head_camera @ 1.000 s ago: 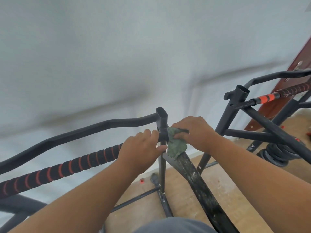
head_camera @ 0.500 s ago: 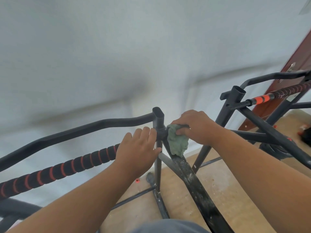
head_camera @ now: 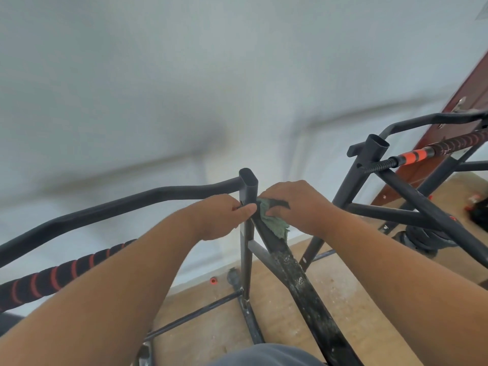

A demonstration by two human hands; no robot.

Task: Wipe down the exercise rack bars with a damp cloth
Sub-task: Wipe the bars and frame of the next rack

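Green cloth [head_camera: 273, 221] is bunched in the right hand [head_camera: 295, 207] at frame centre, pressed against the junction where the slanted bar [head_camera: 298, 281] meets the vertical post [head_camera: 247, 233]. The right hand's fingers are curled around the cloth, clamping it to the top of the slanted bar; a loose tail of cloth hangs below the hand, over the bar's upper face.

Left hand [head_camera: 221, 217] sits just left of the post, thumb and fingers closed on the post just below its open top. This grip most likely steadies the frame against the wiping pressure applied from the other side.

Orientation:
- Vertical post: long axis upright, running from frame centre down to the floor [head_camera: 369, 299].
- Slanted bar: long axis diagonal, from the junction at centre down toward the lower right of the frame. Its lower length carries pale smears and specks, so this section probably remains to be wiped.
- Foam-grip handle [head_camera: 60, 278], black with red rings: extends from the left hand's forearm toward the lower left edge.
- Upper rail [head_camera: 132, 204]: runs from the post top toward the left edge.

Second rack frame [head_camera: 369, 175] stands at right, well apart from both hands, beside a red-brown door [head_camera: 472, 91].
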